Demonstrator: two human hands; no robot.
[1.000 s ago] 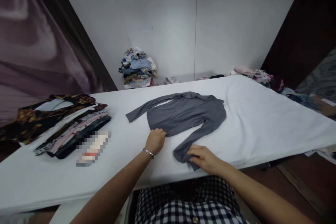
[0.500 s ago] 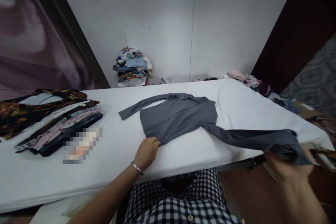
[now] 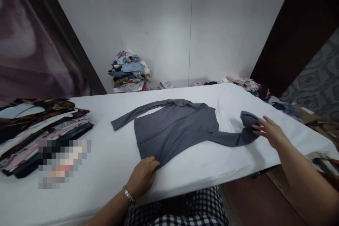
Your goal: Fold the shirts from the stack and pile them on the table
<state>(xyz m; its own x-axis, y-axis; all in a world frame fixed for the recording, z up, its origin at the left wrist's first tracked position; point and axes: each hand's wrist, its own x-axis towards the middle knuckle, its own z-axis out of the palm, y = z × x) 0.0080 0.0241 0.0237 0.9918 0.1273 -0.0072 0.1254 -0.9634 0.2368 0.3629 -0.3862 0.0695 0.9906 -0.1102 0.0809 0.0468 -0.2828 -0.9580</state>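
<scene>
so the right hand [image 3: 270,132] had that sleeve [image 3: 235,135] bunched near the table edge, yanked it way out past the side, and now it's laid back on the white table [image 3: 201,166], fingers opened, just touching the cuff.

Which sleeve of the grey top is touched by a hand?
The sleeve on the person's right: the right hand touches its folded cuff. The other sleeve lies stretched out, untouched; the left hand holds the hem.
</scene>
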